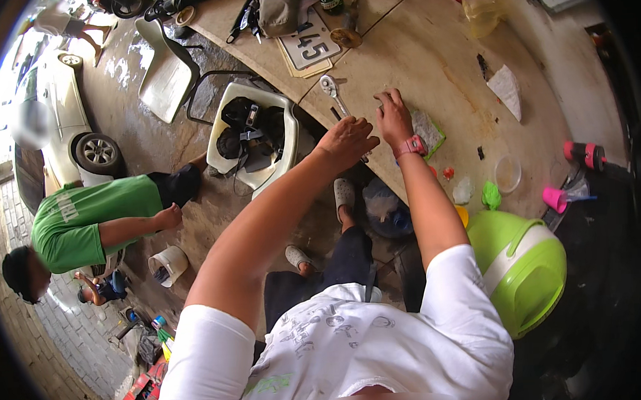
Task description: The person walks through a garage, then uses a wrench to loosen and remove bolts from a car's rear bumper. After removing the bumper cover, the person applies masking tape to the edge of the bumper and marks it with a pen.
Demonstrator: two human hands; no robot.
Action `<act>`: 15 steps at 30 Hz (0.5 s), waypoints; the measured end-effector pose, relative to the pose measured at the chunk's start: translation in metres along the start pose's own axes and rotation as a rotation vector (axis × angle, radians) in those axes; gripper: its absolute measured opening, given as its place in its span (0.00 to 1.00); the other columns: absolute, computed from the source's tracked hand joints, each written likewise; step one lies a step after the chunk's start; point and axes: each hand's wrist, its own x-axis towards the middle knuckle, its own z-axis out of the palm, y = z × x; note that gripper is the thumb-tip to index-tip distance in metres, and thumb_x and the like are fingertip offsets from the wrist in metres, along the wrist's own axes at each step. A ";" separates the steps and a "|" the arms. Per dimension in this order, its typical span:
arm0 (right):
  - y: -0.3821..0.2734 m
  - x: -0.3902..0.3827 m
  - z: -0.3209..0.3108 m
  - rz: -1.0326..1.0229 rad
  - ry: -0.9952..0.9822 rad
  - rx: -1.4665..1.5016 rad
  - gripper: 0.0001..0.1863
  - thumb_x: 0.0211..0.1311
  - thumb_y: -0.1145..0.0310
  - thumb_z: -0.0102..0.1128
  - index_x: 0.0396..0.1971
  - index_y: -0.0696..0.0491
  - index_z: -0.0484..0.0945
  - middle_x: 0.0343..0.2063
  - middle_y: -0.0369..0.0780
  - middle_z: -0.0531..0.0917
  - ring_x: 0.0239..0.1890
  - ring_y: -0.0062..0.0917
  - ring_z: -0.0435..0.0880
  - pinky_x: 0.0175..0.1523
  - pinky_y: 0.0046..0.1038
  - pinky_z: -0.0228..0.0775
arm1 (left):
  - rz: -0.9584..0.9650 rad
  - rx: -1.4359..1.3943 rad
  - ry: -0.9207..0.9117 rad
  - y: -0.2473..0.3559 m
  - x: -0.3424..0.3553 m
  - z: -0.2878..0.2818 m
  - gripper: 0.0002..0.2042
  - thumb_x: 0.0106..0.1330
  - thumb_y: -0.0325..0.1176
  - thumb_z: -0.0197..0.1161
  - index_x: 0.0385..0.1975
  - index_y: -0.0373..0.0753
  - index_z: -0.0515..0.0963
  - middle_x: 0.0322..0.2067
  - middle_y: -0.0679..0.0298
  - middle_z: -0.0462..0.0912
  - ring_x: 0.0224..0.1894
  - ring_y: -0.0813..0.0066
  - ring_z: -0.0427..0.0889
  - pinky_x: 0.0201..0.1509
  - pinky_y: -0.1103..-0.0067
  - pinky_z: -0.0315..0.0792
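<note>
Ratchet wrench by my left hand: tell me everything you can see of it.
The ratchet wrench looks like shiny, silvery metal, with a rounded head and a slim, straight handle. The head points away from the person, over the tan tabletop near its edge. The handle slants back and slightly right to the left hand, which hides its lower part. Whether that hand grips or only covers it, and whether the head touches the surface, I cannot tell.

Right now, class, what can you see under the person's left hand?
A silver ratchet wrench runs in beneath the left hand, its rounded head showing beyond it. Whatever the hand covers, including how the handle is gripped, cannot be seen.
</note>
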 end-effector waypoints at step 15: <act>-0.020 0.010 -0.040 0.339 0.037 0.209 0.15 0.71 0.67 0.66 0.53 0.56 0.84 0.49 0.50 0.86 0.52 0.46 0.85 0.58 0.44 0.78 | 0.009 -0.099 0.019 -0.023 0.048 0.066 0.21 0.67 0.35 0.66 0.61 0.58 0.80 0.61 0.67 0.77 0.69 0.68 0.73 0.67 0.72 0.70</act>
